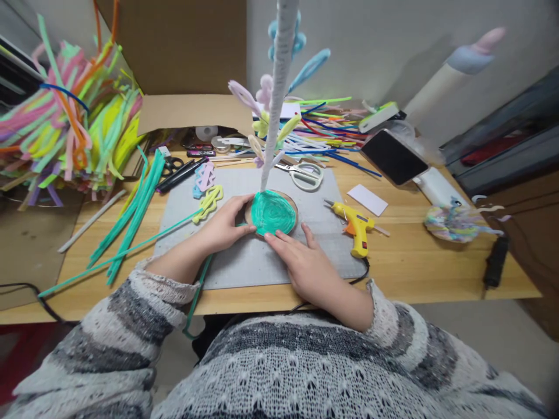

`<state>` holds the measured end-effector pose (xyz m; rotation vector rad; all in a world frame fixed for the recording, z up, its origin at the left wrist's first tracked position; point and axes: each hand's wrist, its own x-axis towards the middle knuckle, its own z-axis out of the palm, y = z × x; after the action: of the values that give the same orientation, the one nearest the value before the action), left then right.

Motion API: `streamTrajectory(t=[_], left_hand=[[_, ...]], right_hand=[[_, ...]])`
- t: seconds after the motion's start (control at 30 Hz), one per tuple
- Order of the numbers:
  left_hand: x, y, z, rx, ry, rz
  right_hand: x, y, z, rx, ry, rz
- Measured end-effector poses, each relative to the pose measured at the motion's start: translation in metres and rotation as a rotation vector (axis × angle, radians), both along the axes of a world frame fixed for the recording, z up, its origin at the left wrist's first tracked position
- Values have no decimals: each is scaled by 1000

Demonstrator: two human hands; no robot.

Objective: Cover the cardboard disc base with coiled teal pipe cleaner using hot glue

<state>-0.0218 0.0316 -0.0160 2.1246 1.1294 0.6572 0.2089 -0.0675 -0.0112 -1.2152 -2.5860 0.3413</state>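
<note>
A round base (274, 215) with coiled green pipe cleaner on its top lies in the middle of the grey cutting mat (244, 270). From its back edge a white wrapped stem (276, 99) rises, bearing pastel pipe-cleaner flowers and leaves. My left hand (227, 224) grips the base's left edge between thumb and fingers. Against the front edge rest the outstretched fingers of my right hand (303, 259), the index finger raised apart. A loose green pipe cleaner (198, 291) trails from beneath my left hand over the table edge.
A yellow glue gun (357, 227) and scissors (305, 174) lie right of the base. Green pipe cleaners (131, 224) and yellow zigzag pieces (208, 203) are to the left. A phone (395, 156) is at back right; a big pipe-cleaner bundle (70, 116) stands at far left.
</note>
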Motion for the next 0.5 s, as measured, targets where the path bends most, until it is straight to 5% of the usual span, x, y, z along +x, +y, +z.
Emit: streamTrajectory(t=[0.3,0.5], left_hand=[[0,0,2,-13,8,5],[0,0,1,-16,-4,7]], right_hand=[[-4,3,7,-91,91,-10],[-1,3,9,-95,335,-183]])
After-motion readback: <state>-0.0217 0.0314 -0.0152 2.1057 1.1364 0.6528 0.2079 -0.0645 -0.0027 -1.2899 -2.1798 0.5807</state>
